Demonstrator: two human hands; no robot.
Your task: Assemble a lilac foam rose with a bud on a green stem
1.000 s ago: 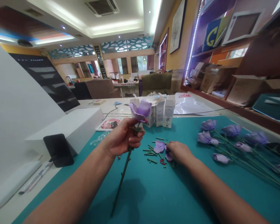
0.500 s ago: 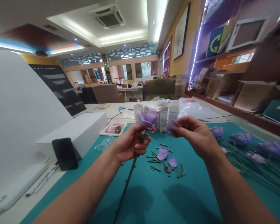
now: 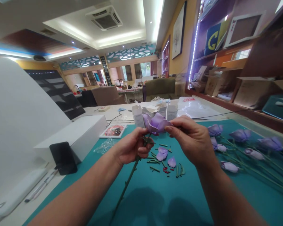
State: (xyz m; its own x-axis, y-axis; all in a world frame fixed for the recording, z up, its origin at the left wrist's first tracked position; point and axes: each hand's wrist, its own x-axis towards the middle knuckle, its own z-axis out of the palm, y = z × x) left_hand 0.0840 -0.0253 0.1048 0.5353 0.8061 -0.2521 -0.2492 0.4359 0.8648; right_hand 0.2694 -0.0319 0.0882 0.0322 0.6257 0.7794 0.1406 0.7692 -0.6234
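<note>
My left hand (image 3: 131,147) is closed round the green stem (image 3: 127,185) of a purple artificial rose (image 3: 155,123), just under the bloom, holding it upright above the teal mat (image 3: 155,201). My right hand (image 3: 192,138) pinches a purple petal (image 3: 166,125) against the right side of the bloom. Below the hands, loose purple petals (image 3: 162,153), short green stem pieces (image 3: 154,161) and small red bits (image 3: 165,170) lie on the mat.
Several finished purple roses (image 3: 238,147) lie on the mat at the right. Small white cartons (image 3: 138,115) stand behind the hands. A white box (image 3: 73,131), a black phone (image 3: 62,157) and pens (image 3: 37,188) sit at the left. Shelves (image 3: 250,69) line the right wall.
My right hand picked a petal up from the mat, raised it and brought it left against the bloom. The left hand kept its hold on the stem.
</note>
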